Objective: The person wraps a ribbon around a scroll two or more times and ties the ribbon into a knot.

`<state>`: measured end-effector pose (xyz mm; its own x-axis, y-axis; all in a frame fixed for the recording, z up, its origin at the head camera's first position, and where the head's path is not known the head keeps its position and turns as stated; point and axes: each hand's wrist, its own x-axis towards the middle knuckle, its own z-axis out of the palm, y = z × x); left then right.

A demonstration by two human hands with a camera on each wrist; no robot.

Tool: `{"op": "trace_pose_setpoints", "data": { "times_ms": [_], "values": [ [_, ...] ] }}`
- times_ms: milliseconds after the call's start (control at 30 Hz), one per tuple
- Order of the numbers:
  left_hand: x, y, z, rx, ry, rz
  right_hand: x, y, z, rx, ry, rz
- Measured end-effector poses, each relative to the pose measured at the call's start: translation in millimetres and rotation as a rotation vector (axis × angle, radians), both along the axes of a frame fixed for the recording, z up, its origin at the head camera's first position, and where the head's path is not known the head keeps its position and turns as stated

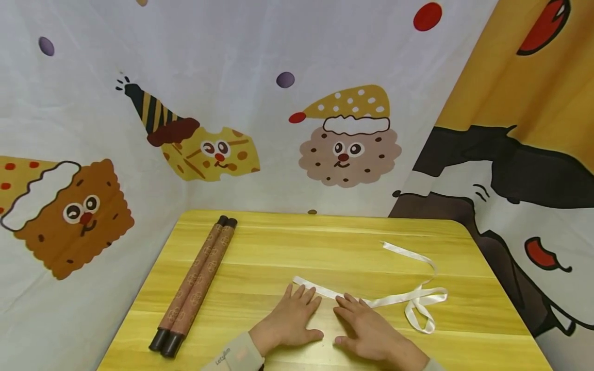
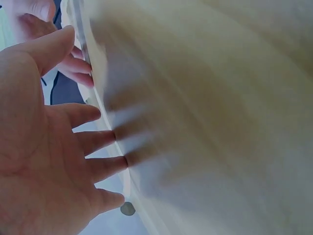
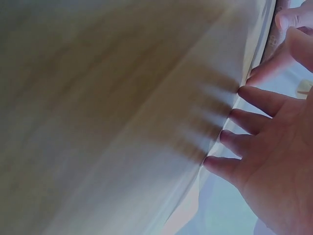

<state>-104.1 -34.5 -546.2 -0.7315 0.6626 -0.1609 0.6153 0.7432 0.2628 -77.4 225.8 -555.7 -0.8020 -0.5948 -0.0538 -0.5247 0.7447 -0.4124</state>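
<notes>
A white ribbon (image 1: 394, 299) lies across the wooden table, its left stretch fairly straight and its right part looped and curled. My left hand (image 1: 293, 315) rests its fingertips at the ribbon's left stretch, palm down with the fingers spread. In the left wrist view the fingers (image 2: 105, 166) of this hand reach straight to the tabletop. Further right, my right hand (image 1: 366, 327) touches the ribbon with its fingertips, thumb pointing toward the left hand. Straight fingers (image 3: 244, 139) meet the table surface in the right wrist view as well. Neither hand grips anything.
Two brown patterned rolls (image 1: 197, 288) with black end caps lie side by side on the left of the table (image 1: 278, 242). A white cloth (image 1: 232, 46) with cartoon prints hangs behind the table's far edge and along its sides.
</notes>
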Motion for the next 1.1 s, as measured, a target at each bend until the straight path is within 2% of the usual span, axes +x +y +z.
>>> {"op": "trace_pose_setpoints", "data": {
  "times_ms": [267,533,900,1100],
  "values": [
    [-1.2,6.6,7.7,-0.039,0.037,0.005,2.4,9.4,-1.5,-0.003,0.009,-0.026],
    [-4.3,0.8,2.1,-0.085,0.095,0.052,4.8,13.4,-2.5,0.001,0.016,-0.034],
    [-9.3,-25.6,-5.4,-0.036,0.028,0.039,4.4,29.9,-2.6,0.000,0.024,-0.077],
    [-9.0,-44.4,-6.9,-0.008,-0.010,0.071,5.7,45.7,-7.1,0.031,0.046,-0.114]
  ]
}}
